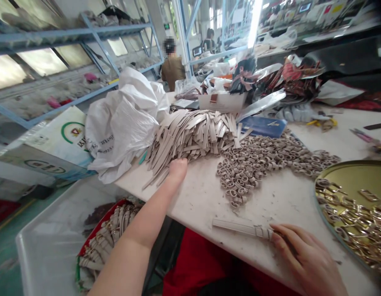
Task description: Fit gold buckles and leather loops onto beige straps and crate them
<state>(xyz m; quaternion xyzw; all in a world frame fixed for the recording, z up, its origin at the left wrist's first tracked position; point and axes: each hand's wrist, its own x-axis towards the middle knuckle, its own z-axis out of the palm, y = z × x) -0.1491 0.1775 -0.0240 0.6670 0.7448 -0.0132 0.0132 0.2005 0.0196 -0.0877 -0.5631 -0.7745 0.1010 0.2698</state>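
Nearest, the right hand (307, 259) lies on the bench (279, 201) with its fingers pressed together over the end of a beige strap (242, 228), while the left hand (178, 170) touches the edge of a heap of beige strips (190, 135) (its fingers are curled out of sight, so its grip cannot be told). Just beyond the right hand's reach lie a spread of beige loops (264, 164) and a round gold tray (356, 176) of metal buckles (350, 222), and farther back a white woven sack (122, 127) slumps beside a cardboard box (222, 102).
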